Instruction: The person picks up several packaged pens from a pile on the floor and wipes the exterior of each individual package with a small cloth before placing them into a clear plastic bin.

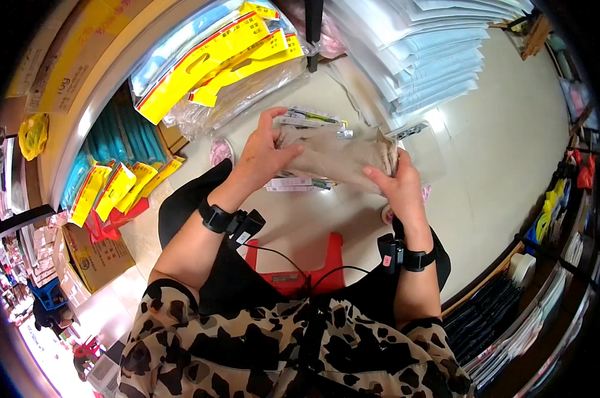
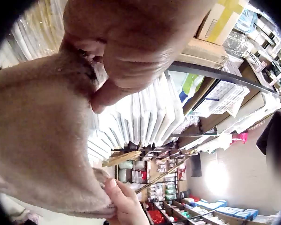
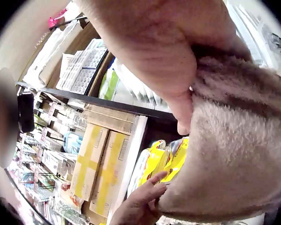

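A beige, soft, fuzzy cloth (image 1: 340, 154) is stretched between the two hands, above the floor in front of the person. The left hand (image 1: 263, 154) pinches its left end between thumb and fingers; the right hand (image 1: 401, 186) grips its right end, thumb on top. In the left wrist view the cloth (image 2: 42, 131) hangs from the left hand (image 2: 126, 51), with the right hand (image 2: 126, 204) at its far edge. The right wrist view shows the cloth's fuzzy surface (image 3: 239, 140) beside the right hand (image 3: 164, 51). Flat packets (image 1: 306, 118) lie partly hidden beneath the cloth.
Yellow-labelled packages (image 1: 207, 63) are at the upper left, with teal packs (image 1: 118, 136) below them. A stack of pale plastic packs (image 1: 432, 60) stands at the upper right. A red stool (image 1: 290, 282) is between the legs. Loaded shelves (image 1: 545, 292) line the right side.
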`<state>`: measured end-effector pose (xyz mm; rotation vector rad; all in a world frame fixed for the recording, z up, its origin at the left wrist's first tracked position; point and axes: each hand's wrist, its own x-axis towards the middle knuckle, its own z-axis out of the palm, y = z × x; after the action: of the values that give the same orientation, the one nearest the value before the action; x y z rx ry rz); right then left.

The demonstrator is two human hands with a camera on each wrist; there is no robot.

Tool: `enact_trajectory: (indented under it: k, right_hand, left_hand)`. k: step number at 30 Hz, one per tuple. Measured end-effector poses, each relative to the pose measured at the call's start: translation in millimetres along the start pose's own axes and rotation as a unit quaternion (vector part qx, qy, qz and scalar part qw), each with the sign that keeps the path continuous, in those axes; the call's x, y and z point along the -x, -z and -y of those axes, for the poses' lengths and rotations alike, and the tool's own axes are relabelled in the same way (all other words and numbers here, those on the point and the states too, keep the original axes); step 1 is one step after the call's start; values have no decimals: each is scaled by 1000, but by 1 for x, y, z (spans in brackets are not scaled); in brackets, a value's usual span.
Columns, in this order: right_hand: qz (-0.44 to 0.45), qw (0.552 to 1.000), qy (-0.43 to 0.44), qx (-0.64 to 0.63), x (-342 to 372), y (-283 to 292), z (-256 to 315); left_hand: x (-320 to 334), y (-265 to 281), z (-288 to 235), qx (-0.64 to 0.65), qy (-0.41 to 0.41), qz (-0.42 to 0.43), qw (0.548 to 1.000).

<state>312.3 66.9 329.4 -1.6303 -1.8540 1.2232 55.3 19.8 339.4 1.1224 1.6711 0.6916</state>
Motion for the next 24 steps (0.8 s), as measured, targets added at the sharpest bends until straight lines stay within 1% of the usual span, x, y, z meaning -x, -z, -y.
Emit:
enact_trajectory:
  k: [2,3,5,6,7,8,10,11,12,13,14,15,16,17,18,19,20,21,22,23,24]
  right_hand:
    - [9,998,-5,-56,0,6,4]
    - [33,997,38,-51,1,8,1]
    - [81,988,123,-40,3,13,-8]
    - [114,988,89,47,5,17,-5]
    - [146,979,55,134,7,23,1]
    - [176,960,20,218,10,27,4]
    - [98,960,144,219,17,35,-4]
    - [56,952,205,218,20,41,-7]
    - [133,978,120,109,21,47,-6]
    - [207,978,35,-3,21,55,-2]
    - [275,953,-50,-114,19,64,-1]
    - [226,950,-1,-214,18,62,3]
    - [222,891,-9,-397,18,64,9]
    - [211,798,-15,-564,17,66,18]
    - [212,776,-49,-592,21,61,14]
    - [210,751,-83,-621,24,56,11]
    - [205,725,-116,-647,28,51,7]
    - [158,765,-132,-610,32,28,-10]
    - [106,800,-153,-571,30,13,-22]
    - [131,804,-152,-559,28,9,-30]
    - [156,806,-160,-548,29,5,-38]
  left_hand:
    - [1,0,7,58,-63,11,996]
    - [1,1,9,-10,-125,3,992]
    - [4,4,13,-146,-247,-14,958]
    - [6,6,17,-195,-229,-14,954]
    - [8,9,20,-244,-211,-15,946]
    - [11,11,21,-293,-192,-15,937]
    - [22,20,8,-261,-202,16,944]
    - [27,25,0,-245,-208,32,946]
    - [30,32,-4,-188,-156,73,967]
    - [31,41,-7,-131,-105,113,979]
    - [31,51,-11,-72,-54,152,984]
    - [31,62,-18,18,-76,143,987]
    - [28,62,-23,174,-96,159,967]
    - [24,62,-30,325,-114,172,923]
    - [21,64,-37,466,-132,180,856]
    - [15,60,-25,381,-44,183,905]
    - [16,43,-12,424,16,193,885]
    - [19,27,6,409,64,243,877]
    - [26,17,17,363,79,289,882]
    - [37,10,21,363,122,273,882]
    - [34,9,33,321,121,280,897]
